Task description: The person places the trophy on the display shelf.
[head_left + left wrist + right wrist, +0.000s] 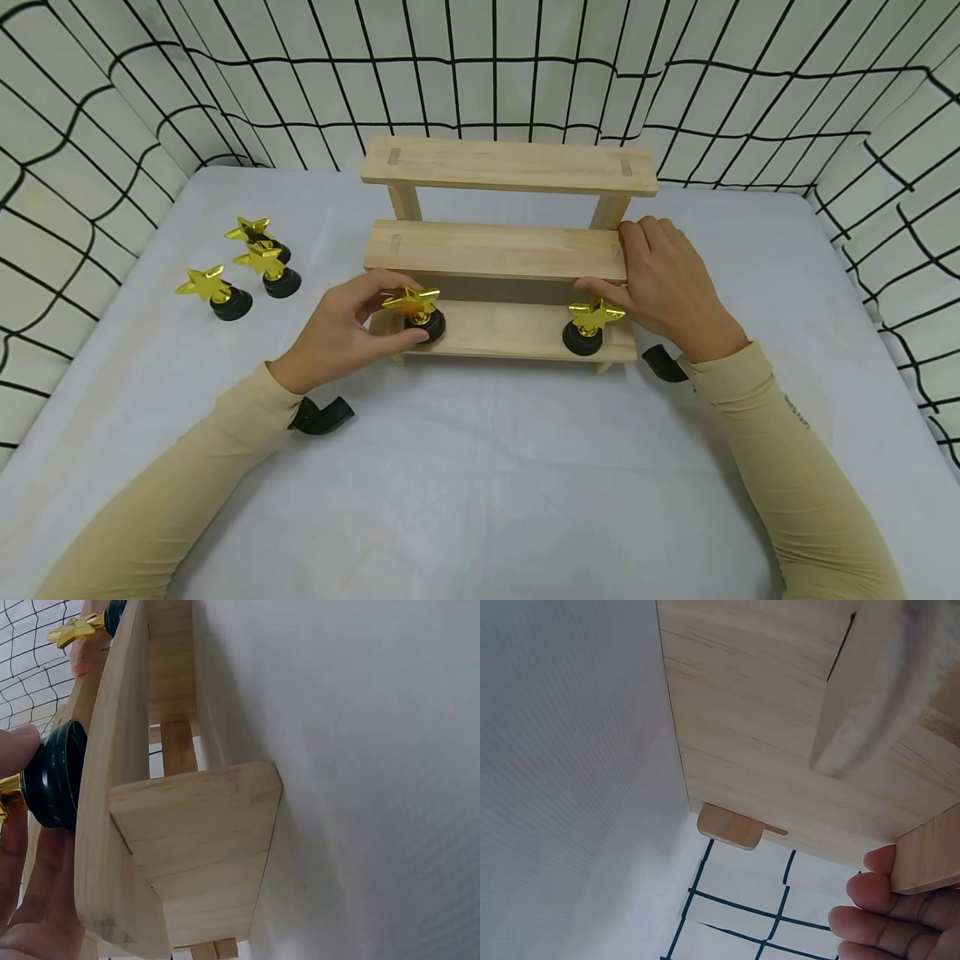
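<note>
A three-tier wooden display stand (495, 252) stands on the white-covered table. At the left end of its lowest board, my left hand (337, 332) pinches a gold star trophy (431, 323) between thumb and fingers. Its dark round base (54, 776) is at the board's surface in the left wrist view. My right hand (671, 279) holds the right end of the middle board, thumb in front and fingers behind; its fingers (877, 892) show beside the wood in the right wrist view. Another star trophy (583, 338) stands upright on the lowest board's right end, near my right thumb.
Three more star trophies, one of them nearest (231, 303), stand together on the table (480, 483) to the left. Black wire mesh (495, 92) borders the table at the back and both sides. Dark curved pieces (322, 417) show by both wrists.
</note>
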Action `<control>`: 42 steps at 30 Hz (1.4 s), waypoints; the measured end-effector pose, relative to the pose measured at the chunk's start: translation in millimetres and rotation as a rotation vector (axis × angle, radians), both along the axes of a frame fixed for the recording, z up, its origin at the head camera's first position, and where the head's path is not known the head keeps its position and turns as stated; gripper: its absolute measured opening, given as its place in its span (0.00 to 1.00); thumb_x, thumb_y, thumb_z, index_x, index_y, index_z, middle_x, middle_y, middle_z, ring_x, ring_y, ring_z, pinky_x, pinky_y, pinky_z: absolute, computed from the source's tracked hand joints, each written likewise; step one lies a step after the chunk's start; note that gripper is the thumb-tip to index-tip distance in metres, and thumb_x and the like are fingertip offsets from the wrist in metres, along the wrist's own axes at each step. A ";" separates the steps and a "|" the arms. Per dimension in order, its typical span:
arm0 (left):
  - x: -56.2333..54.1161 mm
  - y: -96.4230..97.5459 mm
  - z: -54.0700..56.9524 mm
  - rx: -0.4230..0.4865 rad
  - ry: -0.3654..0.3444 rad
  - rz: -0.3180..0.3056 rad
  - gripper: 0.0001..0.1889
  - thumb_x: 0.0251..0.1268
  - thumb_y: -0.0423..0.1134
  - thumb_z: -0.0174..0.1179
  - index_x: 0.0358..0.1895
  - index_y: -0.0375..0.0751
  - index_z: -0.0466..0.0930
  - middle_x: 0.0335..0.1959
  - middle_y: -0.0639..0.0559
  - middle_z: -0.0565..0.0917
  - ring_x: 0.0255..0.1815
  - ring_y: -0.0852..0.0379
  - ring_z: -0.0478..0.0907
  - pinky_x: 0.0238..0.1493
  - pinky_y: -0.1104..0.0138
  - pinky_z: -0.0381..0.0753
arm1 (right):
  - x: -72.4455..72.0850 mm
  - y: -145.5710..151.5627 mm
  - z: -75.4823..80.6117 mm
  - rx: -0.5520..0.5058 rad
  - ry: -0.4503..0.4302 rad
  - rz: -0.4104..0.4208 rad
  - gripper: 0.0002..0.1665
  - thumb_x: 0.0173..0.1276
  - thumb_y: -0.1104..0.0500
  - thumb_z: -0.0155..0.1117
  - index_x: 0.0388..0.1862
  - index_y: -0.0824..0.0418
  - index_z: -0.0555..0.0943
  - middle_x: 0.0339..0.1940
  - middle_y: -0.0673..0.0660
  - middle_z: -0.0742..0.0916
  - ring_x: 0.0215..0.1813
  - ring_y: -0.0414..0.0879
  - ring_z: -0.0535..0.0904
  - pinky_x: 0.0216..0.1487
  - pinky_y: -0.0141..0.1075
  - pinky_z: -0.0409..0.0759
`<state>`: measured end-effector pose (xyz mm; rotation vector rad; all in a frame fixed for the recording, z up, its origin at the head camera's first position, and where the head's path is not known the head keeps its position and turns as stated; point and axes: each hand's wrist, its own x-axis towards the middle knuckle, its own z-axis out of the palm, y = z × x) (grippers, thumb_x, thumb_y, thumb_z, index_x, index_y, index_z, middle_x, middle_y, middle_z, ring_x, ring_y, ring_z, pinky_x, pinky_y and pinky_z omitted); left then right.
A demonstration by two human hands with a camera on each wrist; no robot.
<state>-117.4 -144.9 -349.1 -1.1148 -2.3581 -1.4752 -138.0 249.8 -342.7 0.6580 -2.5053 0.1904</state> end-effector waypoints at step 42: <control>-2.0 1.5 -7.8 -0.110 -0.113 0.017 0.27 0.53 0.25 0.77 0.58 0.34 0.77 0.52 0.43 0.84 0.47 0.65 0.80 0.49 0.82 0.82 | 0.0 -0.8 0.4 -0.015 -0.013 -0.009 0.64 0.67 0.13 0.31 0.45 0.76 0.74 0.32 0.67 0.77 0.31 0.59 0.71 0.32 0.47 0.72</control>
